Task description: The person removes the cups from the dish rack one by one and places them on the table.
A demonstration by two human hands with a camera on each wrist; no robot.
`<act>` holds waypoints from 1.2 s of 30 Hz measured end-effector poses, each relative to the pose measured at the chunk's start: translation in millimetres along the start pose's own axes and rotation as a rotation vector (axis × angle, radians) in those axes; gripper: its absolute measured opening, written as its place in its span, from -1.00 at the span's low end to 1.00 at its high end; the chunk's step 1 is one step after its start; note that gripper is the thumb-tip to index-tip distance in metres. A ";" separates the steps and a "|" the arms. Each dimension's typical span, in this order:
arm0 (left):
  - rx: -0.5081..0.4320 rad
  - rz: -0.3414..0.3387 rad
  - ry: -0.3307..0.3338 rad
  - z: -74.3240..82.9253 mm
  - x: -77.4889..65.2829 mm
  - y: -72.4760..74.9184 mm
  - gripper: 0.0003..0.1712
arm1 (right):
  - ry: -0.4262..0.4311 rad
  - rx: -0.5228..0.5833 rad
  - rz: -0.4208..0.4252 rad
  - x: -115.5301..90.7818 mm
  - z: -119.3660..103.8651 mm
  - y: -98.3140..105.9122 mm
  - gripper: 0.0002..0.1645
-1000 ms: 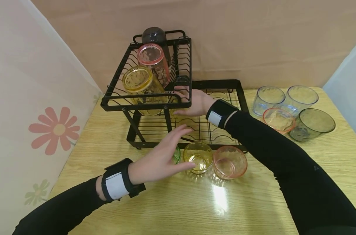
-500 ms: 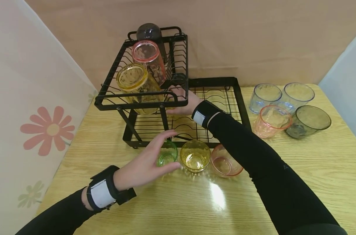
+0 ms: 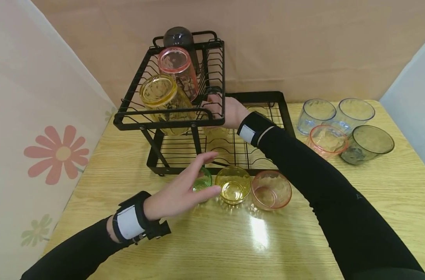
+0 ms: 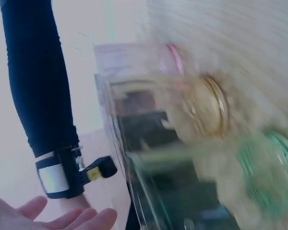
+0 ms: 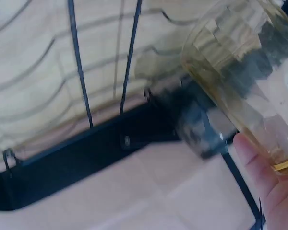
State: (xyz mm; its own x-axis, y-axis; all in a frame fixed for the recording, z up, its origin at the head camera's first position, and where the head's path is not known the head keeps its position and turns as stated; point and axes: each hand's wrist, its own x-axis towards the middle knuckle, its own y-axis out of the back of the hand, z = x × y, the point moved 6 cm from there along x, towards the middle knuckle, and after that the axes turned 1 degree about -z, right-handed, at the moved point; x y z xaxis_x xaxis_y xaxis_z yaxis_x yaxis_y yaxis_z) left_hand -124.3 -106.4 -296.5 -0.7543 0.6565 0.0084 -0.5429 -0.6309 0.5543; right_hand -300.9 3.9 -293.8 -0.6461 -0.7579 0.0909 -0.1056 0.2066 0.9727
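My right hand (image 3: 230,112) reaches beneath the upper shelf of a black two-tier dish rack (image 3: 283,114) and grips an amber-tinted drinking glass (image 5: 240,72) over its lower tier. In the right wrist view the thumb lies along the glass near its yellow base, and a dark glass (image 5: 201,120) stands beyond it. My left hand (image 3: 182,190) hovers with fingers spread and nothing in it, at the front of the rack. Beside it on the table stand a green glass (image 3: 202,181), a yellow glass (image 3: 233,186) and a pink glass (image 3: 271,190), mouths up.
The upper shelf carries a yellow glass (image 3: 160,95), a red-rimmed glass (image 3: 177,64) and a dark glass (image 3: 178,37), all upside down. At right on the table cluster two blue-rimmed glasses (image 3: 316,114), a red-rimmed glass (image 3: 328,140) and a grey glass (image 3: 370,142). A wall stands behind.
The right hand first shifted left under the shelf, then rose slightly back and right, with the amber glass showing below it. The left hand stays open, moving only a little.
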 end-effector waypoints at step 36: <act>-1.474 0.165 0.281 30.8 98.4 -47.8 -0.18 | -0.022 -0.216 0.129 -114.9 -18.0 132.0 -0.51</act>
State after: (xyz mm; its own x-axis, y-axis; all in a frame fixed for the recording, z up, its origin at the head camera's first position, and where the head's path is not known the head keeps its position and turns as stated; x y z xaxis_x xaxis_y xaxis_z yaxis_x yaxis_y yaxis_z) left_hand -161.2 1.1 -296.5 -0.7933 0.5484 -0.2643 -0.1928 -0.6382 -0.7453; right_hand -227.0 107.2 -172.0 -0.6603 -0.7197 0.2146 0.1409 0.1620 0.9767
